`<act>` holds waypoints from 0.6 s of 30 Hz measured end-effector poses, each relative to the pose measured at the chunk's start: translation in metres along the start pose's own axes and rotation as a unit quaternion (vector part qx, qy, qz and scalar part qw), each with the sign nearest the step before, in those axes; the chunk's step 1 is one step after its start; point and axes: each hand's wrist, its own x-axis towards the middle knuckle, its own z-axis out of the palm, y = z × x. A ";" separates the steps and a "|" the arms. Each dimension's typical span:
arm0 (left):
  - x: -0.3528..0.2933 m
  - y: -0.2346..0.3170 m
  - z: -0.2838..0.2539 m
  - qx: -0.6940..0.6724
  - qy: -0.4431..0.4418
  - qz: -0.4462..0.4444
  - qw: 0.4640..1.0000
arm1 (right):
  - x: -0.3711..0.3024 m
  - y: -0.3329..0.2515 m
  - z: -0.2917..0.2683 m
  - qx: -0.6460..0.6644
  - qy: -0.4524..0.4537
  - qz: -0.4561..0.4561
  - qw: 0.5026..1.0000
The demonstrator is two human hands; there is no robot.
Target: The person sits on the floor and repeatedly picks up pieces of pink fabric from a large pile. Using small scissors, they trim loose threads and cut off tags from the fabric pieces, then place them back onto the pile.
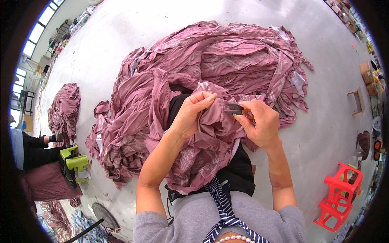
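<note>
My left hand is closed in a pinch at the edge of a dusty-pink patterned cloth that lies across my lap. Whether a thread is also between those fingertips is too small to see. In my right hand is a small pair of thread snips. Their dark blades are parted and point left toward the pinching fingers, a short gap away. Most of the handle is hidden by my fingers. The lap cloth runs into a big crumpled heap of the same fabric on the floor before me.
A smaller pink heap lies at the left, near another person's leg and a green stool. Red plastic stools stand at the right on the pale floor. A round dark base with a pole is at the lower left.
</note>
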 end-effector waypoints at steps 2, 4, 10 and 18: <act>0.000 0.001 0.000 -0.005 -0.007 -0.003 1.000 | -0.001 -0.001 0.000 0.017 -0.001 0.004 1.000; -0.001 0.001 -0.001 -0.004 -0.007 -0.004 1.000 | -0.001 -0.002 0.002 0.038 -0.001 0.012 0.999; -0.002 0.002 -0.002 -0.006 -0.032 -0.001 0.999 | -0.001 -0.004 0.004 0.065 -0.005 0.034 0.997; -0.004 0.001 -0.001 -0.013 -0.037 -0.004 0.999 | 0.001 -0.006 0.004 0.079 -0.014 0.029 0.996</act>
